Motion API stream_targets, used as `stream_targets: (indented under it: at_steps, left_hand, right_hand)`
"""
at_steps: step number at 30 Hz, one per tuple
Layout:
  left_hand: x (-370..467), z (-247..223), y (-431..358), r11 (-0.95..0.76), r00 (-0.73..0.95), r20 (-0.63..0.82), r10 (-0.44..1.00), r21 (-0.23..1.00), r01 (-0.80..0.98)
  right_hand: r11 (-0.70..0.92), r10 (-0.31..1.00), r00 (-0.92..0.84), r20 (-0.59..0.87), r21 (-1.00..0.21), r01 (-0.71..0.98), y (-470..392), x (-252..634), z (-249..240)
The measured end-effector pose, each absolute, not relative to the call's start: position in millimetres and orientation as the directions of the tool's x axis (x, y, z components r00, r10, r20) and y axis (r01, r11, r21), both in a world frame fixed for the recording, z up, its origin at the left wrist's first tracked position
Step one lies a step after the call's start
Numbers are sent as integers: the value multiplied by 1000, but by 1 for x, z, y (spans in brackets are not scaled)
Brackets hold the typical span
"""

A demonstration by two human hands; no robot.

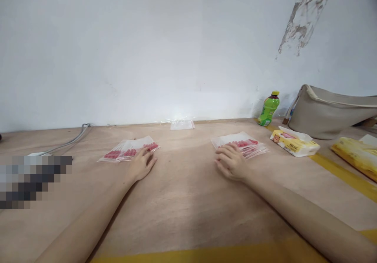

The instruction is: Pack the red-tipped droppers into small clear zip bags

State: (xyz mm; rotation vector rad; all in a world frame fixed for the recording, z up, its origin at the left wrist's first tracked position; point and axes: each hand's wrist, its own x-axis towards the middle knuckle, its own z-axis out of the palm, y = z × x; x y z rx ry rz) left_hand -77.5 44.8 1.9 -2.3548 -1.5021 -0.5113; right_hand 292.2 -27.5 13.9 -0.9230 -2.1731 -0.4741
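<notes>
On the left of the table lie overlapping clear bags (126, 145) with small red pieces inside. My left hand (141, 165) rests at their near right edge, fingers apart and holding nothing. A second pile of such bags (246, 143) lies right of centre, several layers thick. My right hand (231, 161) touches its near left edge, fingers loosely spread and slightly bent, with nothing gripped. Between the two piles, farther back by the wall, is a flat clear bag (182, 125) with no red pieces visible.
A green bottle (268, 109) stands by the wall at the right, beside a grey-beige handbag (332, 112). Nearer are a yellow-white tissue pack (294, 142) and a yellow packet (355, 155). A grey cable (73, 140) and a blurred-out object lie at the left.
</notes>
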Motion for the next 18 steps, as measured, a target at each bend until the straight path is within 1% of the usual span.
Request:
stream_targets:
  at_steps: [1, 4, 6, 8, 10, 12, 15, 18]
  left_hand:
    - [-73, 3, 45, -393, 379, 457, 805, -68, 917]
    - [-66, 9, 51, -279, 305, 495, 814, -128, 952]
    - [-64, 12, 57, -240, 275, 447, 851, -135, 961]
    - [-60, 13, 62, -259, 283, 362, 888, -115, 959]
    - [-50, 12, 61, -327, 336, 312, 889, -82, 941]
    - [-34, 8, 55, -432, 421, 304, 854, -34, 901]
    - [-3, 2, 39, -597, 546, 298, 783, 113, 794]
    - [23, 0, 27, -693, 617, 324, 717, 244, 678]
  right_hand:
    - [704, 466, -532, 707, 67, 707, -28, 283, 12]
    - [755, 442, -603, 664, 88, 650, -25, 260, 7]
    - [775, 440, -633, 637, 87, 626, -22, 249, 6]
    - [790, 458, -648, 609, 56, 610, -17, 243, 5]
    - [788, 499, -628, 597, -11, 616, -12, 239, 3]
    - [755, 561, -573, 598, -85, 650, -5, 238, 1]
    - [686, 636, -468, 613, -172, 708, 6, 238, -3]
    - [668, 662, -421, 620, -235, 706, 12, 240, -5]
